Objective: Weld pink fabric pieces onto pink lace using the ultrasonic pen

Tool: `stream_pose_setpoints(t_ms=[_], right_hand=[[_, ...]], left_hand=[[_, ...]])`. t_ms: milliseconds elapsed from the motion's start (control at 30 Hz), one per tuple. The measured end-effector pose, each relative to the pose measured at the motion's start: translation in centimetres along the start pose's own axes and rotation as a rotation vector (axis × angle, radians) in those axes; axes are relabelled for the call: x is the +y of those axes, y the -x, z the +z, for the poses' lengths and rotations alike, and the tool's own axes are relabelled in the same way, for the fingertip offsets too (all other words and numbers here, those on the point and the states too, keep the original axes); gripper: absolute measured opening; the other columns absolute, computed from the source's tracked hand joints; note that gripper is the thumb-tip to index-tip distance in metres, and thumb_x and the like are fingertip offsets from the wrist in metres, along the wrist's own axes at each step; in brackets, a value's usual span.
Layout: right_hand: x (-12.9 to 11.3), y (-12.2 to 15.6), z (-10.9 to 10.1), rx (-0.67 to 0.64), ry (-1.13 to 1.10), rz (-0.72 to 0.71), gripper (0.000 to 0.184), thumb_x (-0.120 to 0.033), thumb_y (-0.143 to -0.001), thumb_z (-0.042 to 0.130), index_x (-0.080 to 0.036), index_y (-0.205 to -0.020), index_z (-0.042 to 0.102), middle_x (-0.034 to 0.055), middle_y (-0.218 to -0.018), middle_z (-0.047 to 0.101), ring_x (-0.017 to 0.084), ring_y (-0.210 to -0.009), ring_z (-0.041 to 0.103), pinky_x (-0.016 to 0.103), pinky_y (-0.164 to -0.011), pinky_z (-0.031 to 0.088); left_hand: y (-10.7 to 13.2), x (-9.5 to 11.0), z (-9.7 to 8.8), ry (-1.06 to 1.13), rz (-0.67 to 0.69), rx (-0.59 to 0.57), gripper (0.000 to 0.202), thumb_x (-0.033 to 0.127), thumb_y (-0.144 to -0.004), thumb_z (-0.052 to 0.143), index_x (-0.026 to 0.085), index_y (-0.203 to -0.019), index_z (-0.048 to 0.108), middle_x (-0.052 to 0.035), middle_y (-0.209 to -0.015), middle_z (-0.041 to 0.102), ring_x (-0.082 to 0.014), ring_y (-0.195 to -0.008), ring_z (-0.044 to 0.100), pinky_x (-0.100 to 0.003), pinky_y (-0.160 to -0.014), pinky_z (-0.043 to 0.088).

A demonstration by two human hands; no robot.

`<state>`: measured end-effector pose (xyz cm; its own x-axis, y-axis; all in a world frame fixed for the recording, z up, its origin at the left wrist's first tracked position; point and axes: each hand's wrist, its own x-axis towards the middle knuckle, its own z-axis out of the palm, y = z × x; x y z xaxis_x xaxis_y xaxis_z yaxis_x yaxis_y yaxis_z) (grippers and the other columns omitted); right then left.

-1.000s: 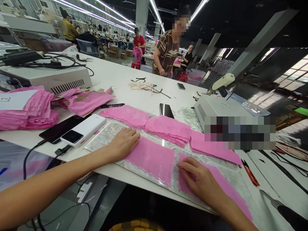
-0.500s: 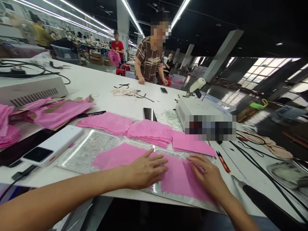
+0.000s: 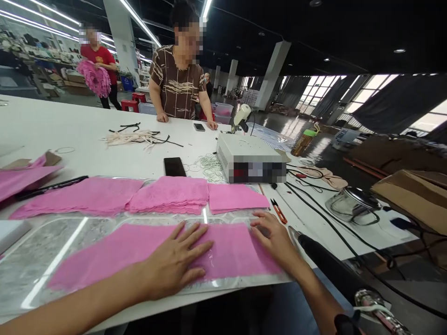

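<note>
Flat pink fabric [image 3: 237, 249] lies on a clear, shiny mat [image 3: 38, 251] at the table's front edge. My left hand [image 3: 178, 260] rests palm down on it, fingers spread. At the fabric's right end my right hand [image 3: 274, 237] touches the edge with bent, parted fingers; nothing shows in its grasp. Two uneven pink fabric stacks [image 3: 171, 195] and a neater pink stack [image 3: 237, 197] lie just beyond. Orange thread snips [image 3: 279, 211] and a black-handled tool with a metal tip [image 3: 324, 256] are right of my right hand.
A grey box-shaped device [image 3: 251, 153], a phone [image 3: 174, 166] and tangled thread [image 3: 210, 166] stand farther back. Black cables [image 3: 331, 221] run past a lidded glass mug [image 3: 352, 204] at right. Across the table a co-worker [image 3: 178, 79] leans near cream strips [image 3: 131, 138].
My view has swung right and closer to the fabric. The grey gap between the two pink pieces under my left hand has closed. Both hands stay on the fabric.
</note>
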<state>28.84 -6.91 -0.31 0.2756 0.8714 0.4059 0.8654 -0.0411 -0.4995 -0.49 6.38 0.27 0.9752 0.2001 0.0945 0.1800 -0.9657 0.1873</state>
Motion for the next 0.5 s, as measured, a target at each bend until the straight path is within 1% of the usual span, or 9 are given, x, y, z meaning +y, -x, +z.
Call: stream_pose_setpoints(t_ms=[200, 333, 500], right_hand=[[-0.1, -1.3, 0.9, -0.096, -0.068, -0.045, 0.012, -0.026, -0.086, 0.055, -0.022, -0.081, 0.066, 0.0097, -0.124, 0.062, 0.024, -0.117, 0.058, 0.045, -0.100, 0.047], [0.2, -1.5, 1.1, -0.120, -0.077, -0.065, 0.012, -0.024, -0.086, 0.054, -0.023, -0.079, 0.064, 0.0092, -0.126, 0.061, 0.025, -0.120, 0.056, 0.045, -0.100, 0.046], [0.5, -1.5, 1.2, -0.128, -0.069, -0.078, 0.012, -0.021, -0.086, 0.052, -0.023, -0.077, 0.060, 0.0089, -0.127, 0.061, 0.025, -0.119, 0.056, 0.046, -0.100, 0.047]], left_hand=[[-0.2, 0.4, -0.2, -0.018, -0.013, -0.037, 0.057, 0.051, -0.101, 0.044, 0.028, -0.153, 0.038, -0.0135, -0.160, 0.028, -0.0387, -0.147, 0.028, -0.063, -0.116, 0.025], [-0.1, 0.0, 0.8, -0.049, 0.005, 0.027, 0.059, 0.053, -0.101, 0.042, 0.031, -0.155, 0.031, -0.0104, -0.162, 0.026, -0.0371, -0.148, 0.026, -0.062, -0.118, 0.023], [0.1, -0.4, 1.6, -0.089, 0.029, 0.044, 0.061, 0.055, -0.102, 0.038, 0.032, -0.157, 0.025, -0.0100, -0.162, 0.025, -0.0375, -0.148, 0.027, -0.064, -0.116, 0.026]])
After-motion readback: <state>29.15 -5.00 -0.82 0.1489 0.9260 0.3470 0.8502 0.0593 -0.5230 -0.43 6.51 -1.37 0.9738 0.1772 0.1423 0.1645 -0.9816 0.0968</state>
